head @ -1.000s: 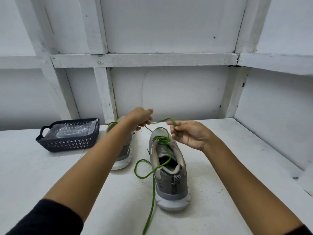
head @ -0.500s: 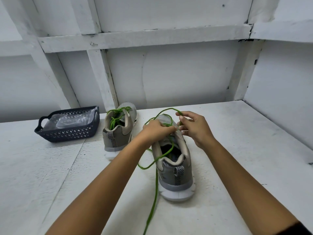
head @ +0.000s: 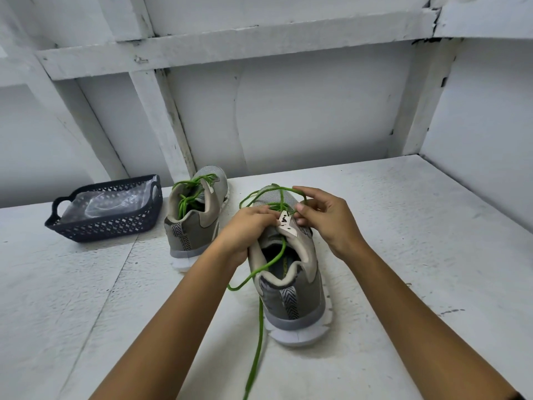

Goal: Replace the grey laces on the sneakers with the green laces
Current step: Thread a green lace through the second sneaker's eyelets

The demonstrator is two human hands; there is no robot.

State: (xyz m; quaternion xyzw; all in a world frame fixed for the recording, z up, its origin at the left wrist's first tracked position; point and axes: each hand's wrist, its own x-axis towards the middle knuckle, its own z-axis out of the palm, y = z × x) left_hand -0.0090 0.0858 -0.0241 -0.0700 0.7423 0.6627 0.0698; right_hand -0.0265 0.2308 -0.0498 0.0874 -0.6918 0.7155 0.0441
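The thin green cord lace (head: pixel 260 321) is light, limp and a little slick, so I judge it will slip back through a hole unless pinched close to its tip. The grey mesh sneaker (head: pixel 291 287) with a white foam sole is soft-walled but steady, and is best braced at its pale eyelet flap (head: pixel 288 225). It stands on the white painted surface (head: pixel 403 255), heel toward 6 o'clock, with the lace looping over its toe and trailing off toward 6 o'clock. The left hand (head: pixel 248 226) is curled over the throat, gripping the sneaker by the flap, while the right hand (head: pixel 323 215) pinches the lace beside the top holes. The second grey sneaker (head: pixel 196 217), already laced green, stands at 10 o'clock, with a dark blue plastic basket (head: pixel 109 223) at 9 o'clock. Compared with 1 second ago, the left hand has come back from beside the far sneaker, and both hands now crowd the flap
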